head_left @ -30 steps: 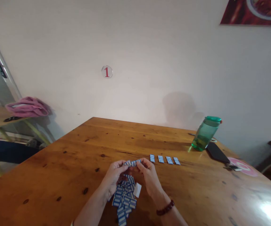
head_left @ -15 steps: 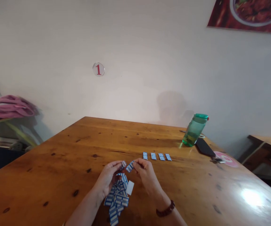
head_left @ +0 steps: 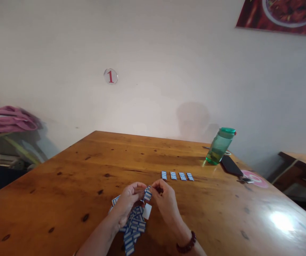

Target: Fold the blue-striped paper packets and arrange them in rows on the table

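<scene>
Between my two hands is a small blue-and-white striped card [head_left: 147, 193], perhaps several stacked together. My left hand [head_left: 131, 199] pinches its left side, and my right hand [head_left: 165, 195] pinches its upper right edge. Under and in front of my left wrist lies a loose heap of the same striped cards [head_left: 133, 227], partly hidden by that hand. One plain white card [head_left: 147, 211] rests at the heap's right edge. Beyond my right hand, several striped cards [head_left: 173, 176] lie in a spaced row.
On the wooden table [head_left: 62, 199], a green bottle [head_left: 220, 146] stands at the back right. A dark phone [head_left: 231, 166], keys [head_left: 246, 180] and a pink disc [head_left: 259, 179] are beside it. A pink cloth [head_left: 9, 119] lies off to the left.
My hands have come together; the striped card in my right hand now meets my left fingers. More cards show at the left of my left hand. The row is unchanged.
</scene>
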### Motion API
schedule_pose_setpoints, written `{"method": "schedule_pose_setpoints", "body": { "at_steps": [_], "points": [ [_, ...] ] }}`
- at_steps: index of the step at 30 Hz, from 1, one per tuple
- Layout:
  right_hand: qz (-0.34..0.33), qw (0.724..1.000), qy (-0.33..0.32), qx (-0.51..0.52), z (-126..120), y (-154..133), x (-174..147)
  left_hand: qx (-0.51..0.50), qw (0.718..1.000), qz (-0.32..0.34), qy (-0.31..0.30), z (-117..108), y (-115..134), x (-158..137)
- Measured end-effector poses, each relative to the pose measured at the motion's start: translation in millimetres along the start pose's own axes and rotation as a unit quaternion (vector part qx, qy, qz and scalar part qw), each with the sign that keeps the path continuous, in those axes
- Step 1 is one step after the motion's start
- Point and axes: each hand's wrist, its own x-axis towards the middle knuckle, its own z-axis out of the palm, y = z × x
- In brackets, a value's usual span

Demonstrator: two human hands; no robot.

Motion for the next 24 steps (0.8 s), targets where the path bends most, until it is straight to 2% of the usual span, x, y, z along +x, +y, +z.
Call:
{"method": "schedule_pose_setpoints", "body": {
  "at_steps": [3,6,10,12,14,19,24],
  "points": [
    [0.0,0.999,0.01,0.034,-6.2,-2.2,2.5,0.025,0.999,-0.027,-0.006,0.8,0.1,-1.5],
    [0.013,0.996,0.006,0.085,-12.4,-5.5,4.2,-0.004,0.999,-0.027,0.028,1.5,-0.9,-1.7],
    [0.023,0.99,-0.05,0.128,-11.2,-8.2,1.8,-0.058,0.997,-0.002,0.059,1.2,-3.8,1.6],
    [0.012,0.99,-0.088,0.11,-6.8,-7.4,-0.9,-0.067,0.996,0.016,0.062,1.5,-4.8,3.2],
    [0.0,0.993,-0.098,0.065,-2.4,-4.7,-2.9,-0.068,0.996,0.023,0.057,2.3,-4.6,3.6],
    [-0.055,0.997,-0.023,-0.047,0.8,6.0,-1.0,-0.016,1.0,-0.01,0.021,4.8,-0.9,0.8],
    [-0.052,0.997,-0.004,-0.061,-0.1,10.1,1.5,0.012,1.0,-0.026,-0.012,5.3,2.2,-2.4]
  ]
}}
